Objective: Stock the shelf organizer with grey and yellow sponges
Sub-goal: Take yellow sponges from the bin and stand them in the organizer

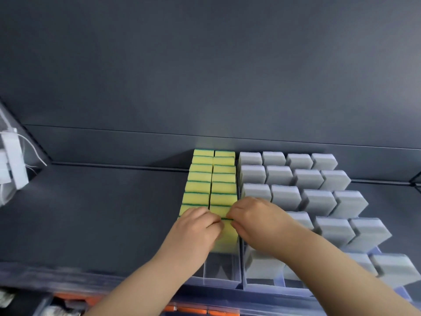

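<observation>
Two rows of yellow sponges with green edges [213, 179] stand upright in a clear plastic organizer [224, 280] on a dark shelf. To their right, several rows of grey sponges [300, 192] fill a second clear organizer [278, 287]. My left hand [197, 226] and my right hand [254, 218] both pinch the top edge of the frontmost yellow sponge [227, 236] in the right yellow row. The sponge stands upright against the one behind it. The lower part of the left yellow row is hidden behind my left hand.
The dark shelf [102, 213] stretches bare to the left of the organizers. A white device with thin cables [12, 163] hangs at the far left. Orange packages [189, 310] show on the shelf below. The front of the yellow organizer holds open space.
</observation>
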{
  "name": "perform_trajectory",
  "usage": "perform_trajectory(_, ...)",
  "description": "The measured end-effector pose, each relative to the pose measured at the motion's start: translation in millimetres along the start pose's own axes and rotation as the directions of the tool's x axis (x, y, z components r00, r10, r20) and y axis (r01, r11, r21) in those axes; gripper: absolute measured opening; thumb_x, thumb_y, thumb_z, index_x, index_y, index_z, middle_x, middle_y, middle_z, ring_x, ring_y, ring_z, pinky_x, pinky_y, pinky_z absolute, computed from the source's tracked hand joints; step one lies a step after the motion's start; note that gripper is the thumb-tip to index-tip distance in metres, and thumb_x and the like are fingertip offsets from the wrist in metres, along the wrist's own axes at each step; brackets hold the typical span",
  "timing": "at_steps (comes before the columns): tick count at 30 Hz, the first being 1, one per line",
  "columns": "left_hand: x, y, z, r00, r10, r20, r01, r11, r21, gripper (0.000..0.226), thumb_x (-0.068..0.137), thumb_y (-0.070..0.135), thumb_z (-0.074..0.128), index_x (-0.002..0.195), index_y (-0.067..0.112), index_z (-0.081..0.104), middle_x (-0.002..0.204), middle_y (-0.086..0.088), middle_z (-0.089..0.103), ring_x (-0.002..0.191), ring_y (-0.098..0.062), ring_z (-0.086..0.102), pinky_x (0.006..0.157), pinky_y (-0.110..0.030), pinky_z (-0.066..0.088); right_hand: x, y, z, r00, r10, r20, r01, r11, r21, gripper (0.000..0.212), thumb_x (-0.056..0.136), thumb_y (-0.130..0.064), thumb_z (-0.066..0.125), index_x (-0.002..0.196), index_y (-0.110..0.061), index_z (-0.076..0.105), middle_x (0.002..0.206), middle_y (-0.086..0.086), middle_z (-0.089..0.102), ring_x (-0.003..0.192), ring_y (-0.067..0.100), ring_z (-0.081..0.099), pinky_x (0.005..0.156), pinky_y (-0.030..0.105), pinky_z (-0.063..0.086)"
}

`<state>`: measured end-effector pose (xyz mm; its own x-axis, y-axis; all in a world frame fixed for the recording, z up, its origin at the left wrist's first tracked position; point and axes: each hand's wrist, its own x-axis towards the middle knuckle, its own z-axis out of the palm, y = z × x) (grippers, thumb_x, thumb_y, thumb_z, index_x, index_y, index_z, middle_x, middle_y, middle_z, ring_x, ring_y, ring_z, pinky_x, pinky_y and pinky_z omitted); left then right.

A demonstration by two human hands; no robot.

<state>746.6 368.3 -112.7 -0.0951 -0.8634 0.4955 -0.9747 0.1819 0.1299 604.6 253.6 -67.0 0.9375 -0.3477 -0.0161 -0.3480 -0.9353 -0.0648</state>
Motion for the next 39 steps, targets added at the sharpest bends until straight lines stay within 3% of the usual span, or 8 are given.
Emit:
perform_trajectory(3, 1, 1, -7, 1.000, -0.016, 0.026, 0.016, 1.000, -0.021, 0.022, 0.084, 0.024, 0.053, 0.079, 0.015, 0.072, 0.081, 0.005, 0.066, 0.075, -0.019, 0.059, 0.065, -0.033, 0.050, 1, -2, -4, 1.000, -0.021, -0.016, 0.021, 1.000, 0.009, 0.029, 0.095, -0.025, 0.037, 0.104, -0.013, 0.062, 0.103, 0.004, 0.059, 0.098, 0.027, 0.054, 0.084, 0.039, 0.046)
perform_trajectory(6, 2, 1, -15, 0.999, -0.023, 0.039, 0.023, 1.000, -0.006, 0.025, 0.086, 0.024, 0.050, 0.082, 0.017, 0.073, 0.080, 0.005, 0.067, 0.074, -0.019, 0.061, 0.064, -0.034, 0.050, 0, -3, -4, 1.000, 0.003, -0.024, -0.002, 0.999, 0.044, 0.028, 0.094, -0.026, 0.039, 0.102, -0.015, 0.063, 0.102, 0.002, 0.060, 0.099, 0.024, 0.055, 0.083, 0.036, 0.047)
perform_trajectory(13, -3, -1, -54, 0.999, -0.046, 0.004, 0.046, 0.997, 0.067, 0.032, 0.086, 0.027, 0.043, 0.096, 0.018, 0.073, 0.086, 0.005, 0.069, 0.078, -0.018, 0.063, 0.063, -0.031, 0.050, -11, -31, -16, 0.971, 0.224, -0.088, -0.214, 0.970, 0.112, 0.031, 0.094, -0.029, 0.044, 0.121, -0.024, 0.057, 0.121, -0.006, 0.057, 0.111, 0.015, 0.051, 0.090, 0.028, 0.044)
perform_trajectory(19, -24, -4, -102, 0.997, -0.065, -0.036, 0.068, 0.993, 0.101, 0.027, 0.080, 0.021, 0.067, 0.106, 0.016, 0.070, 0.092, 0.003, 0.070, 0.080, -0.021, 0.065, 0.061, -0.034, 0.053, -34, -87, -33, 0.895, 0.373, -0.245, -0.315, 0.917, 0.244, 0.030, 0.093, -0.030, 0.049, 0.121, -0.024, 0.057, 0.123, -0.010, 0.056, 0.112, 0.012, 0.050, 0.087, 0.028, 0.045)
perform_trajectory(24, -55, 8, -116, 0.999, -0.041, 0.018, 0.039, 0.995, 0.088, 0.034, 0.077, 0.025, 0.070, 0.110, 0.018, 0.068, 0.096, 0.004, 0.070, 0.084, -0.017, 0.065, 0.066, -0.032, 0.053, -67, -134, -25, 0.791, 0.510, -0.339, -0.395, 0.848, 0.354, 0.036, 0.091, -0.035, 0.052, 0.126, -0.025, 0.053, 0.129, -0.009, 0.052, 0.117, 0.013, 0.048, 0.093, 0.027, 0.042)
perform_trajectory(30, -68, 51, -98, 0.996, 0.036, 0.077, -0.034, 0.999, -0.038, 0.028, 0.082, 0.031, 0.064, 0.108, 0.022, 0.069, 0.096, 0.007, 0.070, 0.085, -0.014, 0.066, 0.067, -0.031, 0.056, -137, -154, -3, 0.657, 0.720, -0.222, -0.579, 0.671, 0.463, 0.041, 0.090, -0.041, 0.050, 0.130, -0.031, 0.047, 0.133, -0.013, 0.048, 0.119, 0.011, 0.047, 0.095, 0.028, 0.043)
perform_trajectory(33, -60, 84, -86, 0.988, 0.104, 0.111, -0.094, 0.991, -0.090, 0.039, 0.085, 0.039, 0.041, 0.108, 0.022, 0.069, 0.092, 0.009, 0.070, 0.082, -0.012, 0.065, 0.064, -0.030, 0.055, -187, -148, 0, 0.552, 0.808, -0.207, -0.653, 0.573, 0.496, 0.043, 0.089, -0.042, 0.052, 0.130, -0.033, 0.046, 0.132, -0.012, 0.049, 0.119, 0.009, 0.047, 0.094, 0.026, 0.042)
perform_trajectory(39, -25, 168, -55, 0.961, 0.265, 0.076, -0.251, 0.956, -0.154, 0.042, 0.085, 0.040, 0.040, 0.110, 0.021, 0.068, 0.093, 0.007, 0.070, 0.081, -0.016, 0.065, 0.062, -0.029, 0.051, -296, -115, -1, 0.299, 0.927, -0.225, -0.737, 0.374, 0.563, 0.040, 0.087, -0.037, 0.056, 0.126, -0.028, 0.053, 0.122, -0.005, 0.056, 0.106, 0.015, 0.054, 0.085, 0.024, 0.039)
